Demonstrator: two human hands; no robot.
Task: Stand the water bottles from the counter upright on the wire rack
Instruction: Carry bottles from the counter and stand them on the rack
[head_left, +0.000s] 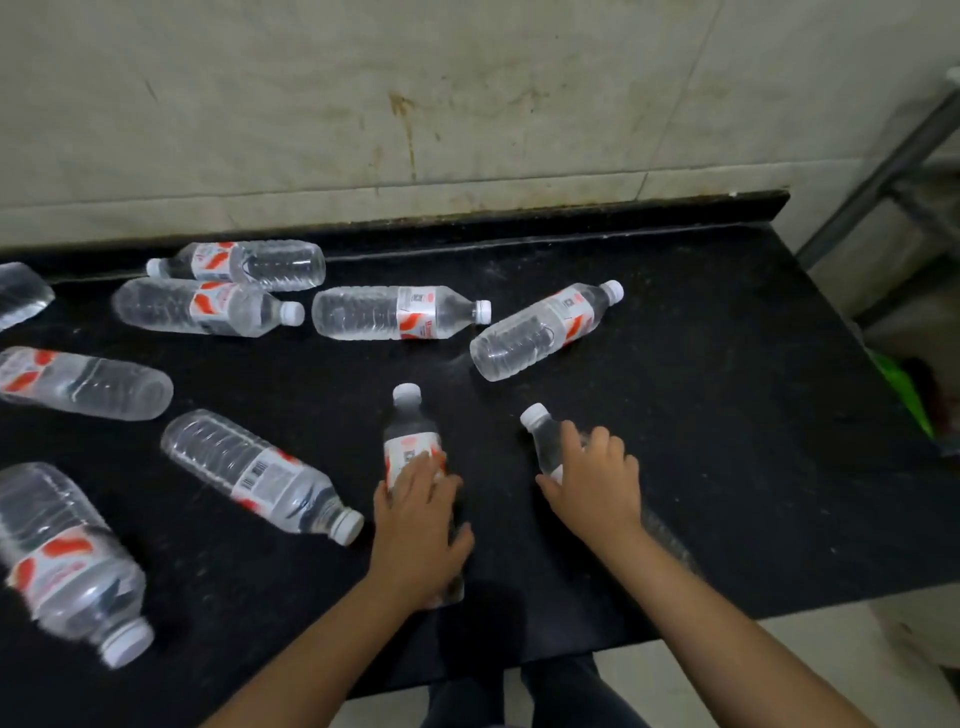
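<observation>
Several clear water bottles with white caps and red-and-white labels lie on their sides across the black counter (701, 405). My left hand (421, 530) is curled over one bottle (410, 426) that points away from me, cap at the far end. My right hand (597, 488) grips a second bottle (543, 434) lying at a slant, its cap up and to the left; the bottle's base shows behind my wrist. A grey metal rack (893, 171) stands past the counter's right end, only its frame in view.
More bottles lie near the wall, such as one bottle (400, 313) in the middle and another (545, 327) to its right. A tiled wall runs behind. The counter's front edge is just below my forearms. Something green (904, 389) sits low at the right.
</observation>
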